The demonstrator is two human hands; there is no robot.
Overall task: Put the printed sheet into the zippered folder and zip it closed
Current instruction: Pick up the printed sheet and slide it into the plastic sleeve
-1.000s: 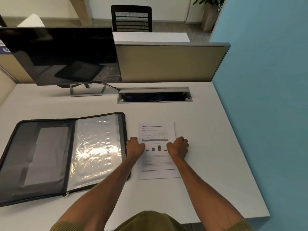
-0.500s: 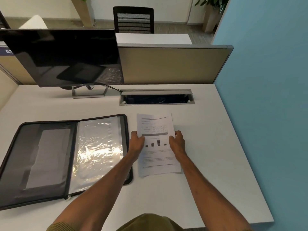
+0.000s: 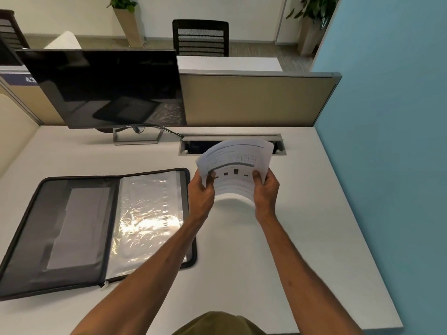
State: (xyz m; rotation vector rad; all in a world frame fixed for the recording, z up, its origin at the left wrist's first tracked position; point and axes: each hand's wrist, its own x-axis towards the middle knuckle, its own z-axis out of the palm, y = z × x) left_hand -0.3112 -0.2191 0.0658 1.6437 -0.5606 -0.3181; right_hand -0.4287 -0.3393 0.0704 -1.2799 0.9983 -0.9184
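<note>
The printed sheet [image 3: 235,163] was held clear of the white desk [image 3: 302,238], gripped at its 2 side edges and bowed so that its middle arched upward. The left hand [image 3: 202,195] was closed on the sheet's left edge, thumb on the printed face, and the right hand [image 3: 264,189] was closed on the right edge in the same way. A table and a row of small dark bars could be made out on the page; the finer print was too blurred to be read. The sheet's far edge overlapped the cable tray [image 3: 232,143] set into the desk.

The zippered folder [image 3: 96,228] was laid open and flat on the desk to the left of the hands, just beside the left wrist. Its left half was seen as dark mesh with a grey panel behind it, and its right half was covered by a glossy clear plastic sleeve [image 3: 147,218] catching the light. The left forearm crossed over the folder's near right corner.

A dark monitor [image 3: 104,88] on a metal stand was placed at the back of the desk, with a beige partition [image 3: 254,100] to its right and a blue wall [image 3: 391,141] at the far right
</note>
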